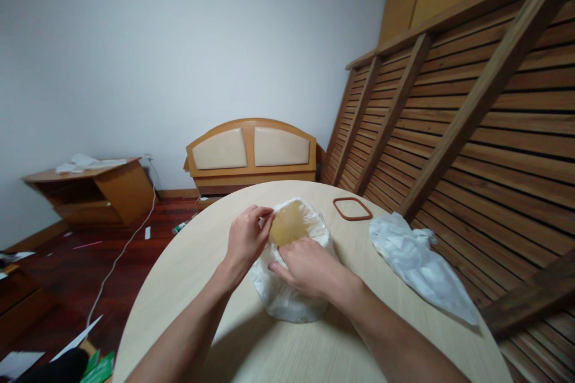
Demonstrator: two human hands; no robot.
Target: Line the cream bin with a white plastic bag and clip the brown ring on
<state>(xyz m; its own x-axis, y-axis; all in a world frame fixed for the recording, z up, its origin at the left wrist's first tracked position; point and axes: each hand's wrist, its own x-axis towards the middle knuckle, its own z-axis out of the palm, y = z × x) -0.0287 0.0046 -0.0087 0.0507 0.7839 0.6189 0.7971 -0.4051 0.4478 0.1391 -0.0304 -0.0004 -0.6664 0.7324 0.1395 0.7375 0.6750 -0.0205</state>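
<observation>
A white plastic bag (287, 302) sits on the round pale wooden table (188, 287), wrapped around a round yellowish translucent object (291, 224) that shows through its open top. My left hand (246, 239) pinches the bag's rim at the left edge of that opening. My right hand (309, 268) lies over the front of the bag, fingers curled and gripping the plastic. Both forearms reach in from the bottom of the view.
A red-brown rounded rubber ring (353, 208) lies at the table's far side. A second crumpled white plastic bag (417, 263) lies to the right. A slatted wooden bed frame (471, 131) leans close on the right. A headboard (251, 152) and low shelf (94, 188) stand by the wall.
</observation>
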